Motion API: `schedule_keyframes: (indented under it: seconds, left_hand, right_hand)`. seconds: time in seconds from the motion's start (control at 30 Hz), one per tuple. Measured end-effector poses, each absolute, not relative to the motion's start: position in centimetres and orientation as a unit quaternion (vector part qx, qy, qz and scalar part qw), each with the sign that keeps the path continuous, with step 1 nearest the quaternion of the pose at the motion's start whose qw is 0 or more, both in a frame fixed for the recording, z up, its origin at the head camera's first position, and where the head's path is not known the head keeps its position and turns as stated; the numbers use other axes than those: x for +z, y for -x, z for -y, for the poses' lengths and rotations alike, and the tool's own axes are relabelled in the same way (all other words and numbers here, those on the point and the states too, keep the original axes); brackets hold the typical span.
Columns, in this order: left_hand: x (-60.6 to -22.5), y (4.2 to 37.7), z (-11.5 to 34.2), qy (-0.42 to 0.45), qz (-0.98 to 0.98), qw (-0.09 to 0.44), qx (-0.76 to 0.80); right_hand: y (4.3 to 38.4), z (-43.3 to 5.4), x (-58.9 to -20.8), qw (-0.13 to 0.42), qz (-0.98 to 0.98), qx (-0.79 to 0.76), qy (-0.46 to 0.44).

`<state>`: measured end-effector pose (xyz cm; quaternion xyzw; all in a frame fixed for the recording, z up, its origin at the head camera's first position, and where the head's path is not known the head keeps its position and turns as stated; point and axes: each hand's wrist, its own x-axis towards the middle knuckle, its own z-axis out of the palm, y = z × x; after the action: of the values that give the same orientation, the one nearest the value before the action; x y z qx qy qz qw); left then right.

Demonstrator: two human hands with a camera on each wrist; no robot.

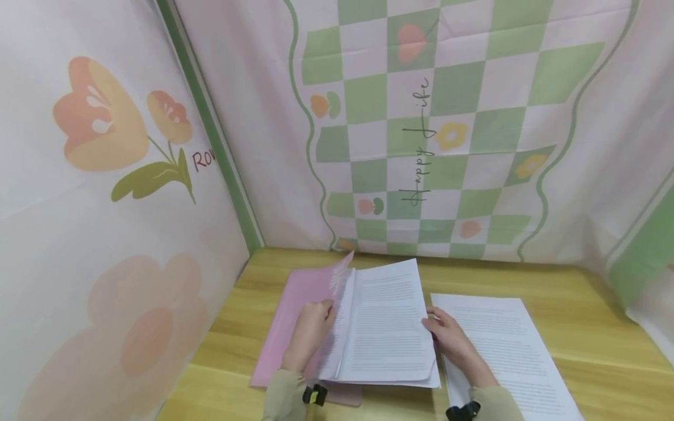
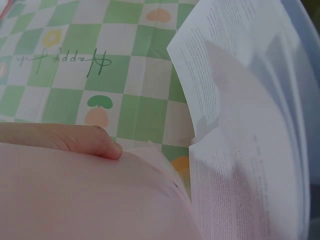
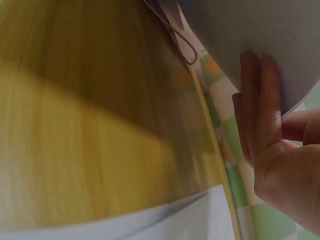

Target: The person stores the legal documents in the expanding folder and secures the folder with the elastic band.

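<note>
A pink folder lies spread on the table, with a stack of printed pages at its right side. My left hand grips the raised pink cover by its edge, and the thumb shows along that edge in the left wrist view. At the right margin of the pages, my right hand pinches the paper. Its fingers lie flat against the underside of the sheets in the right wrist view, the thumb on the other face. The fingers of the left hand under the cover are hidden.
Loose printed paper lies on the wooden table to the right of the folder, partly under my right forearm. A checkered cloth hangs behind the table's back edge. Another printed cloth hangs at the left.
</note>
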<state>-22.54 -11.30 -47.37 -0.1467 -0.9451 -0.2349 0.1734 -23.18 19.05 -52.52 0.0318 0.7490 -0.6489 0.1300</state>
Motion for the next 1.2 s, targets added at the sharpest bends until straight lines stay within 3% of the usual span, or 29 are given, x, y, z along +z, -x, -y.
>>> schedule_keyframes:
  seconds: [0.7, 0.9, 1.2]
  left_hand:
    - [-47.5, 22.6, 11.3, 0.169, 0.934, 0.202, -0.244]
    - [-47.6, 22.4, 11.4, 0.183, 0.924, 0.229, -0.246]
    - [-47.6, 22.5, 11.3, 0.159, 0.940, 0.191, -0.236]
  right_hand:
    - [23.3, -16.7, -52.5, 0.139, -0.739, -0.658, -0.027]
    - [23.3, -16.4, -52.5, 0.161, -0.723, -0.672, 0.016]
    - [22.9, -16.2, -51.9, 0.192, -0.724, -0.659, 0.062]
